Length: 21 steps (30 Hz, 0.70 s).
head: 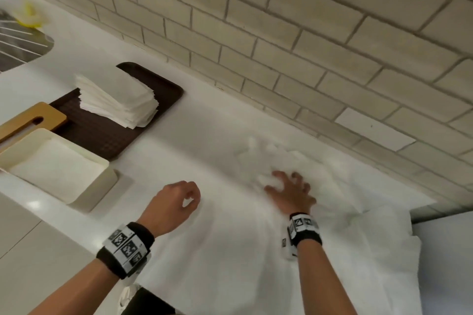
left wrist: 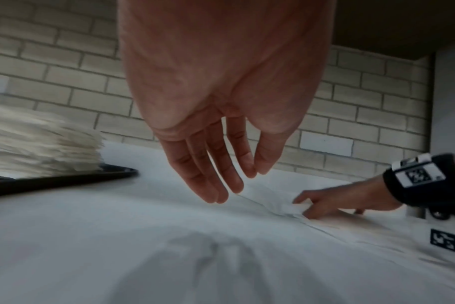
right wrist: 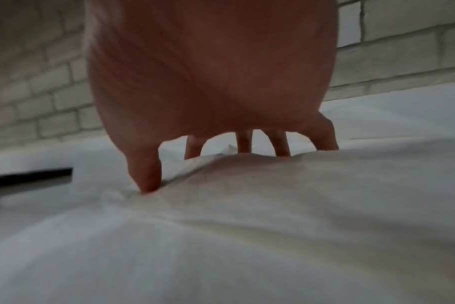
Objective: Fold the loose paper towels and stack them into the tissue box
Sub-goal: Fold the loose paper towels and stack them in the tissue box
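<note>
White counter [head: 179,135] carries the whole work area beneath a brick-tiled wall [head: 281,20]. Loose paper towels [head: 256,250], the largest item, lie unfolded and rumpled across the near right of the counter, one end hanging over its right edge. Dark tray [head: 107,133], at far left, bears a tall stack of folded towels [head: 115,100]. Tissue box [head: 102,169], open just in front of the tray, shows a white layer inside, judged to be folded towels already placed; its wooden lid [head: 30,117] lies beside it. Right hand [head: 289,192], fingers spread and bent, presses and gathers a crumpled ridge of the loose towels. Left hand [head: 174,202] hovers above them, fingers loosely curled, holding nothing. Judged progress: partway, with folding and boxing of the loose towels outstanding.
</note>
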{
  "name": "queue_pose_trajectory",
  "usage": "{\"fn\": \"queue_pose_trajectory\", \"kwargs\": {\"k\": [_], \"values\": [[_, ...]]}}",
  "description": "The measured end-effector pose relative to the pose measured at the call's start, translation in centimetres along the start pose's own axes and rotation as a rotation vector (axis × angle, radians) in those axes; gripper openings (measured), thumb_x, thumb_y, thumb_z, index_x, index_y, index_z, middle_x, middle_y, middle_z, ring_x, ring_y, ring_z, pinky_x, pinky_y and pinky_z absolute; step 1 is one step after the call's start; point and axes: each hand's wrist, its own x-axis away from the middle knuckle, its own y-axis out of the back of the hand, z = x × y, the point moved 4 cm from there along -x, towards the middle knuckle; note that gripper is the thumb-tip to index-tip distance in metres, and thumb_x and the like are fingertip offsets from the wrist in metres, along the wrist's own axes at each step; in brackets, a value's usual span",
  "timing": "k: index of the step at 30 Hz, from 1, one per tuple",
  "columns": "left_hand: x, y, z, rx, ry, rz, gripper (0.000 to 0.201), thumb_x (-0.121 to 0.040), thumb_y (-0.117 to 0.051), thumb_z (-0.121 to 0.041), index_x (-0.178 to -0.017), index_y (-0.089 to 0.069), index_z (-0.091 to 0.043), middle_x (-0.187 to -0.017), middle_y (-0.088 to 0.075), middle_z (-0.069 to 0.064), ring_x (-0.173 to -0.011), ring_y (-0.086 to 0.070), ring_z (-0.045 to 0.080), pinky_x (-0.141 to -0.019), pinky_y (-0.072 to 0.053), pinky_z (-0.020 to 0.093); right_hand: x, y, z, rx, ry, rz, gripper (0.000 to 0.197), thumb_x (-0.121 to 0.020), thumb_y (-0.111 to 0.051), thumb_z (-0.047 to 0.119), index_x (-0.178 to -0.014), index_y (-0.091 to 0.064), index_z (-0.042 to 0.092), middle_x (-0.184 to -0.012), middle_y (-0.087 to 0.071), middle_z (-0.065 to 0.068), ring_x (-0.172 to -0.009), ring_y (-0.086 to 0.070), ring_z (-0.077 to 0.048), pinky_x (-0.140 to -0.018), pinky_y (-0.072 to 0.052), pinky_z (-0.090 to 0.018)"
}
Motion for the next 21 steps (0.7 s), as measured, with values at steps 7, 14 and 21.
{"fn": "queue_pose_trajectory", "kwargs": {"k": [7,14,21], "values": [[-4.0,-6.2,-1.3,-0.058,0.196,-0.006,0.069,-0.095,-0.075,-0.051,-0.148,-0.05,-0.017,-0.14,-0.052,0.006,-0.125,-0.051,0.032,-0.101,-0.051,0.049,7.5,-5.6,4.0,-0.048,0.316,0.039,0.058,-0.084,-0.059,0.081,-0.138,-0.043,0.068,-0.17,-0.014,0.018,-0.164,0.005,-0.028,-0.126,0.009,-0.07],[-5.5,-6.6,-1.2,0.272,0.289,0.036,0.055,-0.086,-0.089,-0.017,-0.13,-0.056,-0.022,-0.09,-0.068,0.0,-0.081,-0.066,0.019,-0.071,-0.046,0.019,7.1,-3.5,4.7,-0.459,0.214,-0.286,0.012,-0.088,-0.078,0.057,-0.093,-0.076,0.046,-0.109,-0.074,0.023,-0.123,-0.063,-0.011,-0.121,-0.033,-0.056],[-0.7,-1.6,-2.6,0.751,0.241,0.021,0.056,-0.089,-0.088,-0.014,-0.134,-0.06,-0.032,-0.082,-0.075,-0.008,-0.069,-0.063,0.018,-0.07,-0.056,0.026,8.6,-0.2,2.0,-1.066,0.161,-0.276,0.024,-0.093,-0.085,0.019,-0.107,-0.074,0.035,-0.113,-0.074,0.024,-0.119,-0.062,0.006,-0.101,-0.047,-0.018]]}}
